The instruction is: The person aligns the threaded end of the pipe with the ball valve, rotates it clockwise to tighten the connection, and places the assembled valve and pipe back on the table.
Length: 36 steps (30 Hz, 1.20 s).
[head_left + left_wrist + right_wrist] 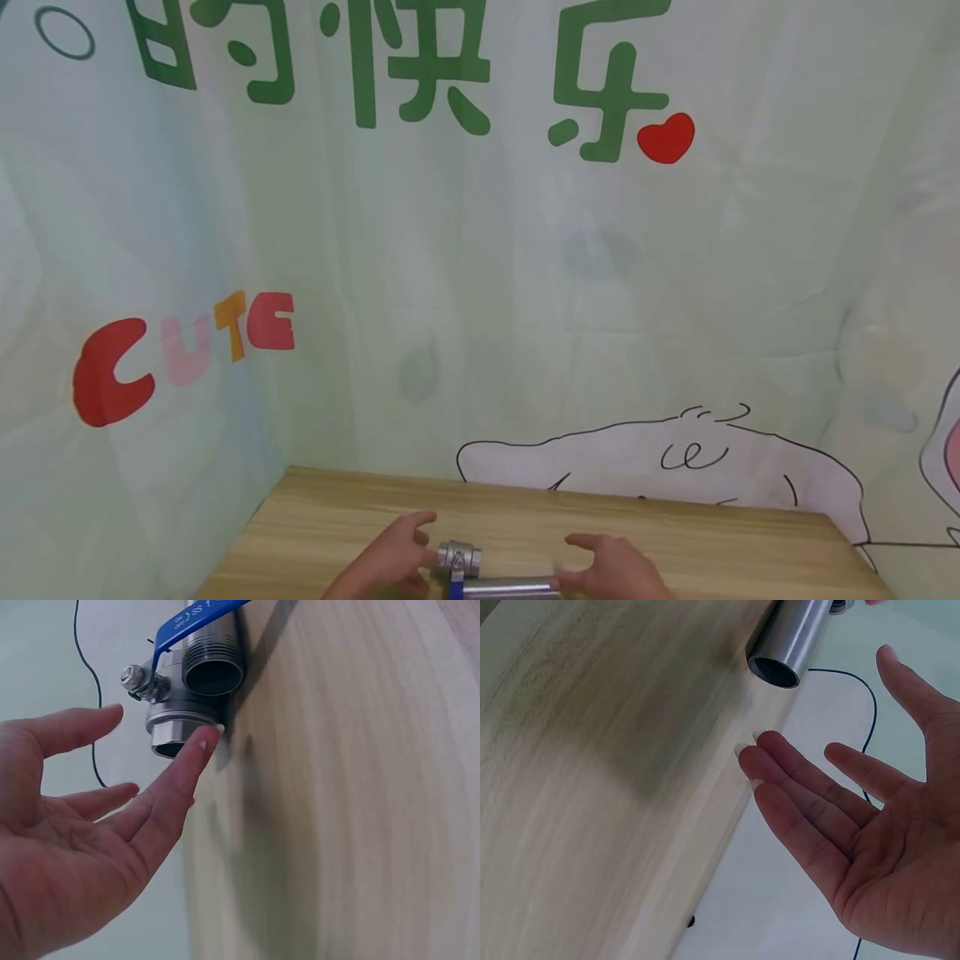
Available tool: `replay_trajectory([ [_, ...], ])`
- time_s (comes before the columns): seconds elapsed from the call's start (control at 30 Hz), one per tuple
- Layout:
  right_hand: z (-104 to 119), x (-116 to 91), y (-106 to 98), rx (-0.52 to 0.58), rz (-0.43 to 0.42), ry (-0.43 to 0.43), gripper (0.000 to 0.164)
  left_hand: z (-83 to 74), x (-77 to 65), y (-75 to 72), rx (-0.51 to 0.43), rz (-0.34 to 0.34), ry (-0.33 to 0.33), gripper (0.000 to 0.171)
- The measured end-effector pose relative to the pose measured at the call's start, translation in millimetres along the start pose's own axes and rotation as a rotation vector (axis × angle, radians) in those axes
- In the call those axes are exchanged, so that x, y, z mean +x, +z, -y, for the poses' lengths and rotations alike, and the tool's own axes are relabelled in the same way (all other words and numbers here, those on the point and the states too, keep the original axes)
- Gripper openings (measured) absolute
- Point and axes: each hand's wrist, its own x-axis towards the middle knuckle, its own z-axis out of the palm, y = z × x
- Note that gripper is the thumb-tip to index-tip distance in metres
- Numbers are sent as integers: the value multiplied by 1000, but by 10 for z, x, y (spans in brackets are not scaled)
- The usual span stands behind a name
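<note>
A metal ball valve (459, 558) lies on the wooden table, its blue lever handle (196, 624) crossing over a steel pipe (510, 589) beside it. The pipe's threaded end (213, 664) faces the left side, and its smooth, hollow end (776, 669) faces the right. My left hand (396, 552) is at the valve's left, fingers spread, one fingertip overlapping the valve's open end in the left wrist view. At the pipe's right end, my right hand (617, 570) has its palm turned inward and its fingers extended, with nothing in its grasp.
The wooden tabletop (360, 500) runs back to a pale green cloth backdrop (525, 292), which carries green characters, a red heart (666, 138) and a drawn white figure (645, 458). Another cloth wall with coloured letters stands at the left.
</note>
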Motion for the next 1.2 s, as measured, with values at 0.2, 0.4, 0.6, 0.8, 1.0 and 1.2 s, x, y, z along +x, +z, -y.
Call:
replay_trajectory([
  [0.2,-11,14,73,125,61,51,65,91,35,1,-61,71,-16,61],
  [0.4,-76,56,130,270,123,79,63,53,54,43,-29,38,-48,61],
  [0.6,-85,79,196,273,151,45,54,103,-18,66,-121,78,16,67],
  [0.8,-58,77,240,349,170,63,52,121,0,98,-189,130,7,64],
  [1.0,-73,102,306,400,184,9,47,173,45,133,-203,173,30,57],
  [1.2,-67,171,360,362,180,-28,39,185,80,142,-201,170,28,54],
])
